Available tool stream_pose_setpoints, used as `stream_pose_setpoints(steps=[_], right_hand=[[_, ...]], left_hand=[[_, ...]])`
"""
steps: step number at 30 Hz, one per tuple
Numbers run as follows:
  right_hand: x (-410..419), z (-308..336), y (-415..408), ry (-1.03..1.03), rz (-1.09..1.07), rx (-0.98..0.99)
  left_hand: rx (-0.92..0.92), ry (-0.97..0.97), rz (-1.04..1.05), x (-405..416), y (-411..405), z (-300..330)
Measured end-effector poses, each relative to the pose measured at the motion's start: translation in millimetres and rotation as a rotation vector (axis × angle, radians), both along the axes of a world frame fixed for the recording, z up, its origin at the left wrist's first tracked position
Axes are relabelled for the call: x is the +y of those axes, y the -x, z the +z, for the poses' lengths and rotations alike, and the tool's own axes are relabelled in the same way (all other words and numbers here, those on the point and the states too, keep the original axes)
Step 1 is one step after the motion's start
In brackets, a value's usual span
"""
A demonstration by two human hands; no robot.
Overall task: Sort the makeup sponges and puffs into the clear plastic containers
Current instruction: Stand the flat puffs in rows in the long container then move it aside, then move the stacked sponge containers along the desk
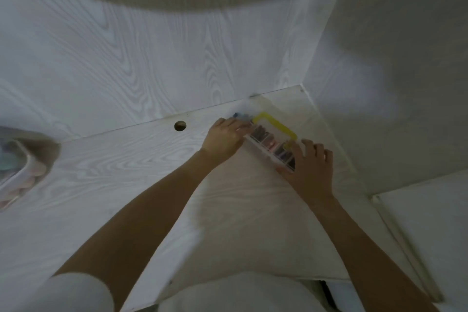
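Note:
A clear plastic container [269,143] with a yellow handle [276,123] lies near the desk's back right corner, with dark and pink items in its compartments. My left hand [224,138] grips its left end, and my right hand [310,162] holds its right end with fingers spread over the edge. A small blue thing [236,115] peeks out behind my left hand; the blur hides what it is. At the far left edge stands another clear container [17,172] with pastel puffs or sponges inside.
The white wood-grain desk [121,159] has a round cable hole [180,125] near its back edge. A back panel and a right side wall [392,58] close in the corner. A lower white surface [430,223] lies to the right.

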State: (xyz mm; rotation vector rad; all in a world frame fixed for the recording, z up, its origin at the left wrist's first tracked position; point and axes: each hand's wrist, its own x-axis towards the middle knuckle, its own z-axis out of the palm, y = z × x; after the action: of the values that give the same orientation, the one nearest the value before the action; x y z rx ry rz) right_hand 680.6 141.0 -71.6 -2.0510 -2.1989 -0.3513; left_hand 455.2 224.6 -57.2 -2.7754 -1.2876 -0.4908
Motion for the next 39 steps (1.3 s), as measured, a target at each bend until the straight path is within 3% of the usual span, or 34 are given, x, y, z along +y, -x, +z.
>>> stream_pose_setpoints(steps=[2, 6, 13, 22, 27, 31, 34, 39], right_hand=[[9.8, 3.6, -12.7, 0.044, -0.143, 0.020], [35.0, 9.0, -31.2, 0.118, -0.293, 0.068], [46.7, -0.4, -66.7, 0.060, -0.039, 0.054], [44.9, 18.6, -53.7, 0.170, -0.142, 0.118], [24.1, 48.7, -27.3, 0.107, -0.054, 0.281], [1.1, 74.2, 21.2, 0.148, 0.049, 0.296], [-14.2, 75.0, 76.6, 0.281, 0.176, 0.361], [-24.3, 53.4, 200.0, 0.633, 0.430, 0.487]], left_hand=[[-0.006, 0.127, -0.015, 21.5, -28.4, 6.9], [0.214, 0.306, 0.022, 47.9, -78.6, 7.5], [0.268, 0.339, 0.031, 97.4, -109.2, 7.4], [0.286, 0.437, 0.015, 100.3, -118.0, 12.8], [-0.116, 0.302, 0.062, 43.4, -99.7, 38.3], [-0.382, 0.229, 0.126, -39.5, -27.2, 41.3], [-0.482, 0.370, 0.456, -100.1, 55.2, 33.1], [-0.820, 0.649, 1.052, -187.1, 206.9, 5.3]])
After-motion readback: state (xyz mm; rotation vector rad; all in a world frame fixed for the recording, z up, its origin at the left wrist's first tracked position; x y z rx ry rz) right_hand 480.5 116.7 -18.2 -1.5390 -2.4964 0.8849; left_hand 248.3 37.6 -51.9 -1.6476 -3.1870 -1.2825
